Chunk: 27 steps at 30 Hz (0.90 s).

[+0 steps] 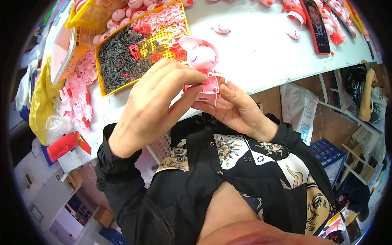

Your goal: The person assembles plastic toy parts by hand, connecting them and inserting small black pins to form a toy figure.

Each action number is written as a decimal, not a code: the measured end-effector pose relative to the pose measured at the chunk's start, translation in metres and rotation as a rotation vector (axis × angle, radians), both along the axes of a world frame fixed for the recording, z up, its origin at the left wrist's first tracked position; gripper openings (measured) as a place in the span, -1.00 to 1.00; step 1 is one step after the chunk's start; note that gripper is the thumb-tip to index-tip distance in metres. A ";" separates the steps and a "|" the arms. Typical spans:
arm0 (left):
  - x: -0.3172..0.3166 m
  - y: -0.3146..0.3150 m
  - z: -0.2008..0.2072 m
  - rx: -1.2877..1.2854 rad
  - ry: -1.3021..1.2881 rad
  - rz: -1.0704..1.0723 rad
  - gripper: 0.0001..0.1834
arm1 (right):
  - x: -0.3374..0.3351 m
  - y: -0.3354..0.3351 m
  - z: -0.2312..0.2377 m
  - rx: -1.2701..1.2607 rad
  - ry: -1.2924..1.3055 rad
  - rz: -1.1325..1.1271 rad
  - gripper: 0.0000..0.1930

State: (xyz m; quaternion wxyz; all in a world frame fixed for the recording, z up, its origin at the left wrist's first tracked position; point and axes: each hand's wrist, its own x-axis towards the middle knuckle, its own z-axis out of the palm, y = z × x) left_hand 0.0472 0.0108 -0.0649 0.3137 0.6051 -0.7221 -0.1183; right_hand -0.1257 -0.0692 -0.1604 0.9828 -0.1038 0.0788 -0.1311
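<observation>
Head view, looking down over the person's chest. The white tabletop (261,53) fills the upper part of the frame, its near edge running just behind the hands. On its left portion lies a yellow tray (103,87) whose left compartment holds a heap of dark screws (118,61), with small red plastic parts (134,51) scattered on them; the far end of the tray holds white plastic pieces (163,20). Left of the tray, loose pink plastic parts (77,100) lie spread on the tabletop, and a red object (61,146) sits at the tabletop's near left corner. A phone in a red case (317,26) lies at the upper right, with rounded pink-and-white shells (220,28) dotted about it and along the far edge.

The left hand (155,102) and right hand (237,108) meet over the near edge of the tabletop, both raised in front of the black patterned shirt (228,163). Between them is a pink toy figure (202,61) with a rounded head and ears, standing upright on a pale pink base that carries red fittings. The left grip is clenched around the figure's base from the left, with its index finger laid across the red fittings. The right grip grasps the base from below and from the right, thumb pressed against its side. The figure is thus held clear of the tabletop, just in front of the tray's near right corner.

A second person (367,94) is seated at the far right edge, well apart from the hands.
</observation>
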 end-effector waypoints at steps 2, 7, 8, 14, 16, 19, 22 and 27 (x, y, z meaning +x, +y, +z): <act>-0.001 -0.002 0.001 -0.017 0.010 -0.007 -0.67 | -0.002 -0.001 0.001 -0.007 0.008 0.015 -0.45; -0.001 -0.002 -0.002 -0.055 0.029 -0.008 -0.61 | -0.003 -0.002 -0.005 -0.006 -0.016 0.037 -0.41; -0.004 -0.004 0.001 -0.039 0.047 0.006 -0.60 | -0.002 -0.002 -0.005 0.003 -0.018 0.022 -0.39; 0.064 -0.008 0.003 -0.196 0.171 0.383 -0.60 | -0.006 -0.014 -0.002 -0.127 0.125 -0.076 -0.23; 0.107 -0.004 0.006 -0.228 0.273 0.517 -0.66 | -0.007 -0.016 -0.002 -0.108 0.096 -0.059 -0.22; 0.148 -0.010 -0.017 -0.073 -0.045 0.473 -0.79 | -0.008 -0.015 0.001 -0.114 0.083 -0.068 -0.24; 0.134 -0.030 -0.031 -0.076 -0.474 0.298 -0.76 | -0.006 -0.011 0.000 -0.110 0.085 -0.036 -0.25; 0.122 -0.024 -0.038 -0.073 -0.601 0.246 -0.85 | -0.006 -0.010 -0.002 -0.112 0.070 -0.037 -0.27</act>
